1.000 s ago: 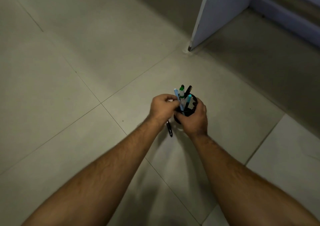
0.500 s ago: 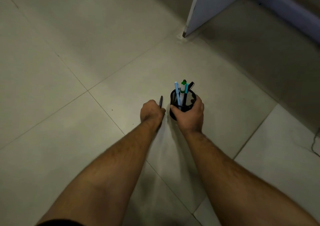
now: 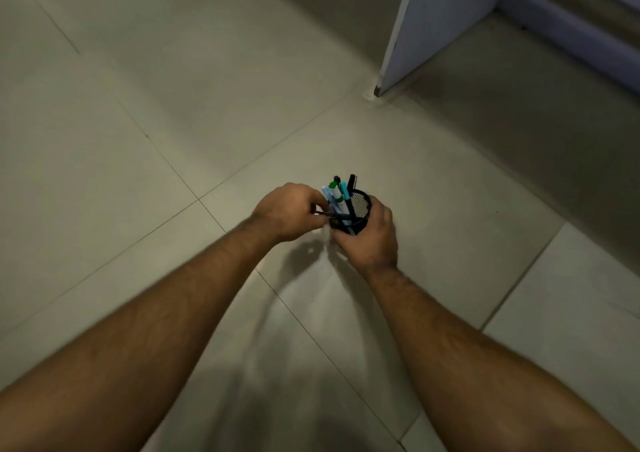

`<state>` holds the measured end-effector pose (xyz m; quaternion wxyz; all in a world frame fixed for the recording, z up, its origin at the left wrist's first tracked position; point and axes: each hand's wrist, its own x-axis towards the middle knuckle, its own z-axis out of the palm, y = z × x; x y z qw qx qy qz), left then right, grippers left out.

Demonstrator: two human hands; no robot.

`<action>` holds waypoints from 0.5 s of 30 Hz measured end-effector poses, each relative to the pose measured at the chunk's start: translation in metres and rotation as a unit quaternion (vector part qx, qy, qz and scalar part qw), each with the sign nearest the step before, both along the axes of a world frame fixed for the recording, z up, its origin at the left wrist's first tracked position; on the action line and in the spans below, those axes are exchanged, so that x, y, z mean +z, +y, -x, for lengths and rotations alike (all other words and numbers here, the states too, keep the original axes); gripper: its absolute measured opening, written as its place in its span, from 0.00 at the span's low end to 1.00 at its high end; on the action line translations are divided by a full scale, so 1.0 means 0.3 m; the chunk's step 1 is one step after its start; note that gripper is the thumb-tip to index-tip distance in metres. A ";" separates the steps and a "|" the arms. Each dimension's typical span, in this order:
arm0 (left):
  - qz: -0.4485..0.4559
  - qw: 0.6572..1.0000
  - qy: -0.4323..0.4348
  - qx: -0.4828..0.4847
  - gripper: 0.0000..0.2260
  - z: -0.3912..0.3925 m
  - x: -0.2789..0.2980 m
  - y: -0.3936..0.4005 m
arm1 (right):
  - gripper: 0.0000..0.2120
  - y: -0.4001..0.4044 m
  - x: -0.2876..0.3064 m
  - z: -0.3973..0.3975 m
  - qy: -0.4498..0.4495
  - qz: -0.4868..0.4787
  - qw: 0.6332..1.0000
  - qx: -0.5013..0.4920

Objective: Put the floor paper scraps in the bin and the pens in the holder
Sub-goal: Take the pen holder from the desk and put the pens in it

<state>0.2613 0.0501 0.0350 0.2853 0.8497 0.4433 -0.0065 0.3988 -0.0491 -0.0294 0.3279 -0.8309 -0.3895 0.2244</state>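
Holder (image 3: 360, 209) in right hand (image 3: 369, 240); left hand (image 3: 289, 214) pinching black pen (image 3: 332, 214) crosswise.

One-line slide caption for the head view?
Left hand feeds a black pen into the mesh holder gripped by the right hand.

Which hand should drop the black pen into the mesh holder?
Left. The left hand already pinches the black pen, whose tip is at the holder's rim. The right hand is wrapped around the mesh holder, steadying it.
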 end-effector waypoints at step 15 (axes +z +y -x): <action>0.017 0.837 -0.371 0.401 0.05 0.028 0.207 -0.026 | 0.38 0.135 0.308 0.098 0.133 -0.076 0.988 -0.010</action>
